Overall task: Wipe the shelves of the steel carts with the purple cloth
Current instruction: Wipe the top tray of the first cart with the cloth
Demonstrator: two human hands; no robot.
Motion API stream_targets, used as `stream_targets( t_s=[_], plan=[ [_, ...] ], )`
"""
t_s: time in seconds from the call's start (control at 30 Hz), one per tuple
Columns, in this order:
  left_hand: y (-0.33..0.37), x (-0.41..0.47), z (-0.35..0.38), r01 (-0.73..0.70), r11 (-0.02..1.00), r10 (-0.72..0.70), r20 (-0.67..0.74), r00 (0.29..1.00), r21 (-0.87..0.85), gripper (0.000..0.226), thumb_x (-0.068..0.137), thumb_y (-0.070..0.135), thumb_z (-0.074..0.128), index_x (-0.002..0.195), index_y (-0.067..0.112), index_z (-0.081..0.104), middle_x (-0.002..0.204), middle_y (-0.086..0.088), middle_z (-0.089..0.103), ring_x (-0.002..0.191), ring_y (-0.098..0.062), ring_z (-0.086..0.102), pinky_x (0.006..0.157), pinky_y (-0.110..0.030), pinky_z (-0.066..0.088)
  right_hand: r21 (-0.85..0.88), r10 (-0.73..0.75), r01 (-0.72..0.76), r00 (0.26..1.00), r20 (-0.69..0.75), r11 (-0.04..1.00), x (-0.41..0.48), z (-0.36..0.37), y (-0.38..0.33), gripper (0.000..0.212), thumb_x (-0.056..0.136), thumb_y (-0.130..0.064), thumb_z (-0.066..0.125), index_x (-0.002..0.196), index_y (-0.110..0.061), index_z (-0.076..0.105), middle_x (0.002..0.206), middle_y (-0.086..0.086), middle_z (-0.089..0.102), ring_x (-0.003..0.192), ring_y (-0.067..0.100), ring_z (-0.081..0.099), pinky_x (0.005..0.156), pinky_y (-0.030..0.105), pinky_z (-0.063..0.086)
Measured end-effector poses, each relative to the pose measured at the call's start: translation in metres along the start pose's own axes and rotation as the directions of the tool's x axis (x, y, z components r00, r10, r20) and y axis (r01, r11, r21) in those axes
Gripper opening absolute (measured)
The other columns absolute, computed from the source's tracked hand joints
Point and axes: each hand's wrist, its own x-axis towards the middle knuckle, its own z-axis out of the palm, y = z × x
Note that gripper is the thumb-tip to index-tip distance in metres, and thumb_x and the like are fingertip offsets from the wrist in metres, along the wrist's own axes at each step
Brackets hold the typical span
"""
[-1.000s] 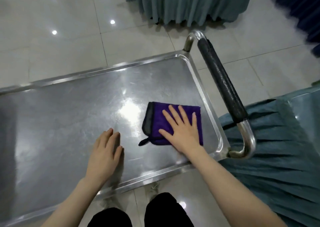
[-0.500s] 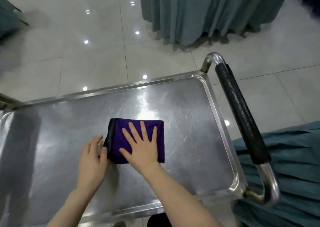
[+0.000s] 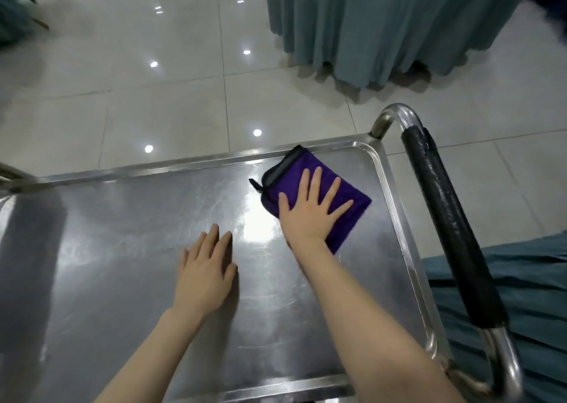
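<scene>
No readable text, labels or numbers anywhere.

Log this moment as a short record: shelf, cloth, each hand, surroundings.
shelf: steel cart shelf, shiny, raised rim
cloth: purple cloth, folded, flat on the shelf near its far right corner
right hand: right hand pressed flat on the cloth, fingers spread
left hand: left hand flat on bare steel, apart from the cloth
handle: black-wrapped handle at the right end
surroundings: teal curtain, tiled floor

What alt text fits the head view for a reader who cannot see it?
The right hand presses a folded purple cloth flat near the far right corner of a steel cart shelf, while the left hand rests open on the steel. A black-wrapped handle runs along the right end.
</scene>
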Motion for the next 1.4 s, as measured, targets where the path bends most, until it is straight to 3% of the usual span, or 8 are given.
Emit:
stream_targets(
  t_s=[0.13,0.27,0.5,0.67,0.9,1.0,1.2,1.4],
  plan=[
    [-0.017,0.005,-0.012,-0.097,0.995,0.095,0.045,0.994,0.034,0.057,0.096,0.037,0.048,0.149,0.024,0.031,0.159,-0.001,0.019,0.144,-0.023,0.025,0.115,-0.040,0.023,-0.108,-0.400,0.411,0.910,0.108,0.905,-0.022,0.018,-0.061,0.074,0.092,-0.066,0.013,0.154,-0.029,-0.002,0.162,-0.003,-0.007,0.145,0.037,-0.018,0.104,0.070,-0.020],
    [-0.023,0.003,-0.022,-0.183,0.983,0.183,0.010,0.983,0.035,0.050,0.092,0.036,0.048,0.138,0.017,0.049,0.147,-0.008,0.042,0.132,-0.028,0.043,0.107,-0.039,0.031,-0.122,-0.508,0.521,0.852,0.124,0.844,-0.002,0.010,-0.032,0.074,0.088,-0.074,0.014,0.153,-0.039,0.002,0.162,-0.011,-0.005,0.148,0.023,-0.012,0.111,0.060,-0.015],
    [-0.027,-0.003,-0.017,-0.227,0.973,0.226,-0.052,0.973,-0.028,0.051,0.089,0.033,0.047,0.137,0.016,0.052,0.150,-0.004,0.039,0.133,-0.028,0.043,0.108,-0.041,0.034,-0.107,-0.092,0.090,0.996,-0.015,0.990,0.061,-0.037,0.093,0.077,0.087,-0.077,0.009,0.152,-0.040,0.000,0.161,-0.014,-0.007,0.148,0.017,-0.011,0.115,0.057,-0.007],
    [-0.057,-0.006,-0.014,-0.179,0.926,0.102,-0.236,0.966,-0.333,0.034,0.092,0.013,0.058,0.125,0.014,0.062,0.141,-0.001,0.049,0.126,-0.023,0.049,0.105,-0.042,0.041,-0.021,0.059,-0.060,0.998,-0.022,0.998,0.058,-0.021,0.033,0.077,0.089,-0.071,0.004,0.154,-0.030,-0.007,0.161,-0.006,-0.014,0.146,0.031,-0.018,0.110,0.068,-0.006],
    [-0.139,-0.027,-0.030,0.062,0.973,-0.105,-0.186,0.977,-0.223,0.048,0.087,0.026,0.050,0.131,0.008,0.056,0.144,-0.015,0.044,0.124,-0.036,0.047,0.104,-0.048,0.039,-0.096,-0.430,0.442,0.894,0.124,0.892,-0.051,0.050,-0.159,0.074,0.088,-0.070,0.005,0.153,-0.034,-0.002,0.162,-0.007,-0.006,0.145,0.035,-0.019,0.106,0.068,-0.017],
    [-0.176,-0.032,-0.041,0.112,0.980,-0.135,-0.139,0.981,-0.167,0.050,0.088,0.028,0.050,0.133,0.006,0.054,0.144,-0.017,0.043,0.125,-0.039,0.045,0.105,-0.049,0.038,-0.102,-0.511,0.529,0.844,0.159,0.842,-0.058,0.050,-0.173,0.074,0.086,-0.075,0.008,0.151,-0.042,-0.002,0.162,-0.012,-0.006,0.147,0.024,-0.015,0.111,0.060,-0.016],
    [-0.232,-0.039,-0.058,0.014,0.992,-0.035,-0.166,0.986,-0.122,0.062,0.085,0.043,0.031,0.127,0.008,0.059,0.141,-0.014,0.048,0.124,-0.037,0.049,0.102,-0.049,0.041,-0.115,-0.119,0.119,0.993,0.005,0.986,-0.026,0.022,-0.095,0.075,0.087,-0.077,0.015,0.152,-0.042,0.004,0.161,-0.014,-0.002,0.148,0.015,-0.005,0.117,0.054,0.001],
    [-0.310,-0.046,-0.063,0.117,0.965,-0.185,-0.295,0.937,-0.236,0.044,0.087,0.026,0.053,0.125,0.004,0.059,0.137,-0.016,0.049,0.125,-0.038,0.046,0.103,-0.054,0.039,-0.028,0.093,-0.093,0.995,0.025,0.995,-0.026,0.030,-0.150,0.078,0.088,-0.075,0.005,0.153,-0.034,-0.005,0.162,-0.008,-0.011,0.147,0.029,-0.016,0.110,0.069,-0.004]
  ],
)
